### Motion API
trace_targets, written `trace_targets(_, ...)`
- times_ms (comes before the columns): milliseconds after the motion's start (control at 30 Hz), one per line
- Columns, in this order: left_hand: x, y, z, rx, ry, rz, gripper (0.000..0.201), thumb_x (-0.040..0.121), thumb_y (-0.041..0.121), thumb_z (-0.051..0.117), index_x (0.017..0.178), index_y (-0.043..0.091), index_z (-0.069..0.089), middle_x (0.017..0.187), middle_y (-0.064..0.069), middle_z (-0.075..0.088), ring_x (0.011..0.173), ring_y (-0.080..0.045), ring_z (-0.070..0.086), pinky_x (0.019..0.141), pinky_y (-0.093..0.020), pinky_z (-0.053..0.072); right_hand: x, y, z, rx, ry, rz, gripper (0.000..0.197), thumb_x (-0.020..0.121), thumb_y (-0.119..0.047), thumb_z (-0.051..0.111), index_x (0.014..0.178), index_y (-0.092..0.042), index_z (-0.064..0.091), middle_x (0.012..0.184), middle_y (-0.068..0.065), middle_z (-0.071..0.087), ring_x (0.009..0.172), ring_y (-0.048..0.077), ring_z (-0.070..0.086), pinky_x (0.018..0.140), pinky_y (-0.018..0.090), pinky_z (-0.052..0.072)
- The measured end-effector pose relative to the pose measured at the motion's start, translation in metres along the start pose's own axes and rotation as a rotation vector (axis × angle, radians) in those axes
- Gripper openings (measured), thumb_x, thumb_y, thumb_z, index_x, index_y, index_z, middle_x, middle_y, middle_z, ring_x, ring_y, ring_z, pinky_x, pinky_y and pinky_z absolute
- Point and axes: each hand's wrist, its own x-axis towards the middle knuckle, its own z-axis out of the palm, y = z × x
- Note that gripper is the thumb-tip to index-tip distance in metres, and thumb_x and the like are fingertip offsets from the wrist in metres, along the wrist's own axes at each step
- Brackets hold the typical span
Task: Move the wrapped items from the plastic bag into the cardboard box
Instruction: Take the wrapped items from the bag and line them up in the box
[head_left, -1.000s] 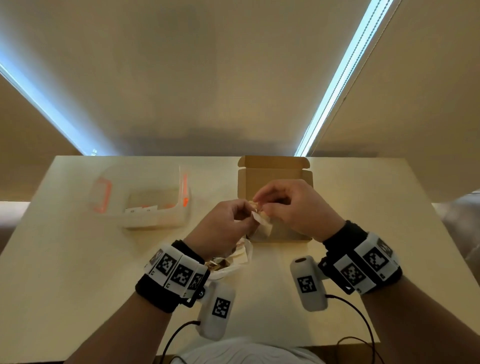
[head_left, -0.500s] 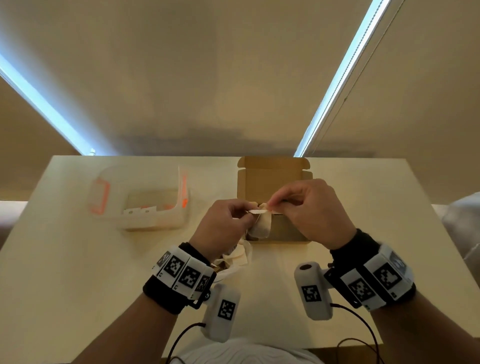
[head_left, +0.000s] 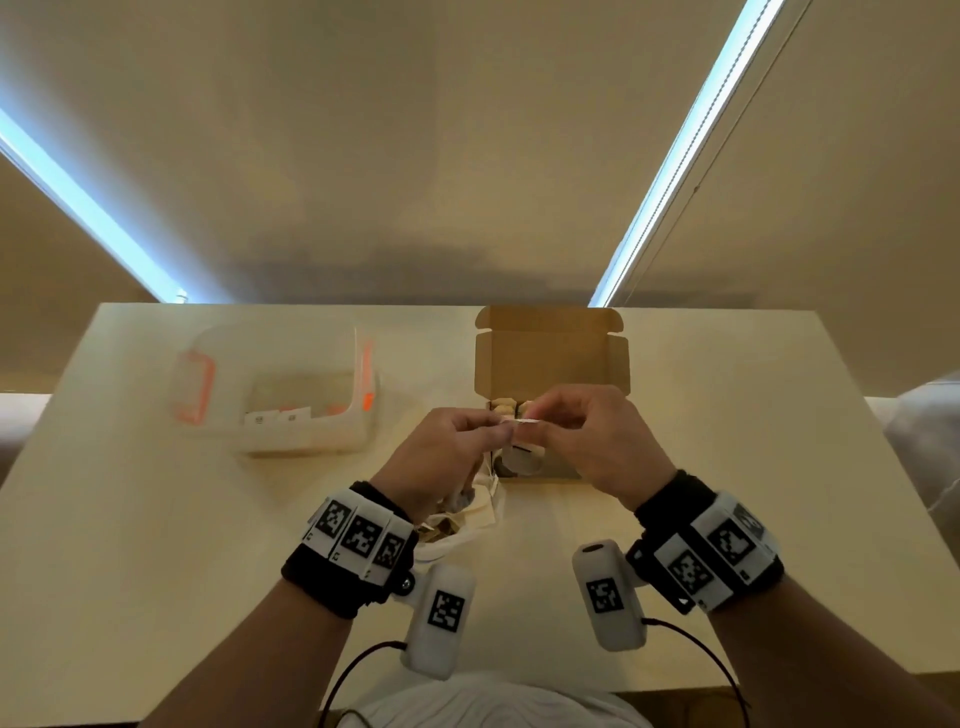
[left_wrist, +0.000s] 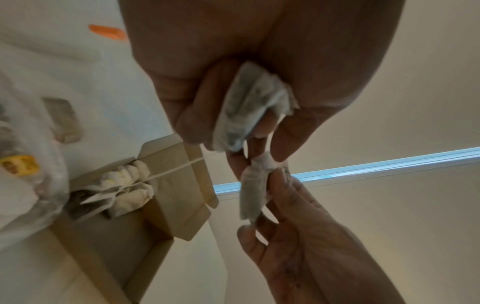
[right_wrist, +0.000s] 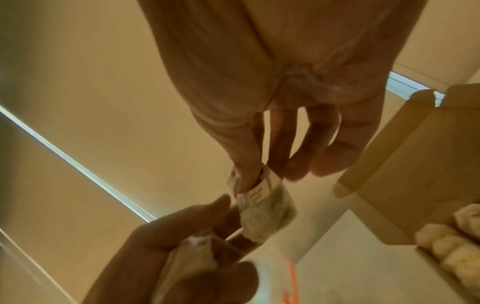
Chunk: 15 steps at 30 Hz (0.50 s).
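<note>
**Fingers on two wrapped items above the box front**

Fingers (left_wrist: 197, 115) of your left hand (head_left: 447, 457) were curled round one wrapped item (left_wrist: 249, 107), pressed against the palm. Your right hand (head_left: 597, 447) pinched a second wrapped item (right_wrist: 262, 203) between thumb and forefinger, its other fingers loosely extended. Both hands were raised just above the near edge of the cardboard box (head_left: 550, 358), knuckles nearly meeting.

Box: lid stood open at the back. Pale wrapped pieces (left_wrist: 127, 185) already lay inside against one wall; the floor beside them showed bare cardboard. The plastic bag (head_left: 467, 525) lay crumpled on the surface (head_left: 156, 545) under your left wrist, touching the box's near corner.

Step in hand, as judged: the two items seemed to be mid-separation or mid-transfer over the box, neither yet set down. Next move would call for lowering each into the free floor beside the pieces already placed, then reaching back to the bag.

Unclear:
- A thin pale strand (left_wrist: 176, 168) ran from your left hand toward the box; whether string or wrapper edge, not resolved.
- Whether the two items were joined could not be told.
- Bag contents mostly hidden by your left wrist; count remaining unknown.
- A translucent container (head_left: 291, 395) with orange clips sat well to the left, contents blurred.
</note>
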Motion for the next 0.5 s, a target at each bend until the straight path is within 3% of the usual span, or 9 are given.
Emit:
trace_targets(67,0.006,-0.01,-0.003,0.004,0.042,-0.036,0.015,0.096,0.018,0.059,0.097,0.014,0.073,0.064,-0.008,0.054,0.04,-0.013,0.032,0.039,-0.02,0.031,0.012,0.015,-0.004,-0.039,-0.007,0.051,0.009,0.085,-0.033,0.075,0.087,-0.024,0.072,0.087,-0.011,0.073,0.079,0.003,0.067,0.074,0.019,0.053)
trace_targets(167,0.013,-0.027,-0.011,0.093,0.195,-0.041,0.014,0.096,0.013,0.059,0.097,0.017,0.073,0.094,-0.005,0.07,0.042,0.001,0.047,0.053,-0.02,0.039,0.045,0.051,-0.023,-0.093,0.037,0.138,0.007,0.088,-0.025,0.072,0.089,-0.019,0.069,0.094,-0.005,0.071,0.076,0.012,0.068,0.066,0.027,0.059)
trace_targets(233,0.015,-0.039,-0.018,0.08,0.247,-0.058,0.014,0.095,0.011,0.059,0.097,0.013,0.073,0.094,-0.005,0.07,0.044,0.004,0.049,0.053,-0.02,0.038,0.068,0.08,-0.028,-0.113,-0.017,0.231,0.006,0.088,-0.021,0.072,0.089,-0.018,0.068,0.098,-0.001,0.07,0.08,0.016,0.068,0.062,0.026,0.06)
trace_targets(367,0.01,-0.059,-0.032,0.05,0.289,-0.106,0.017,0.097,0.009,0.056,0.097,0.01,0.073,0.088,-0.007,0.068,0.041,-0.001,0.043,0.044,-0.018,0.036,0.104,0.133,-0.008,-0.289,-0.163,0.339,0.008,0.085,-0.032,0.075,0.088,-0.027,0.07,0.095,-0.008,0.069,0.094,0.012,0.065,0.077,0.028,0.054)
trace_targets(433,0.006,-0.066,-0.037,0.033,0.304,-0.111,0.018,0.096,0.008,0.056,0.094,0.011,0.073,0.086,-0.009,0.069,0.042,-0.01,0.038,0.039,-0.019,0.036,0.116,0.15,0.007,-0.329,-0.217,0.371,0.011,0.084,-0.039,0.076,0.086,-0.03,0.07,0.091,-0.011,0.07,0.088,0.008,0.064,0.068,0.021,0.046)
trace_targets(500,0.002,-0.071,-0.042,0.033,0.325,-0.123,0.018,0.096,0.009,0.057,0.091,0.012,0.074,0.084,-0.012,0.07,0.045,-0.014,0.037,0.039,-0.021,0.036,0.125,0.164,0.02,-0.324,-0.243,0.43,0.011,0.083,-0.039,0.077,0.084,-0.031,0.07,0.09,-0.009,0.072,0.083,0.009,0.066,0.066,0.021,0.048)
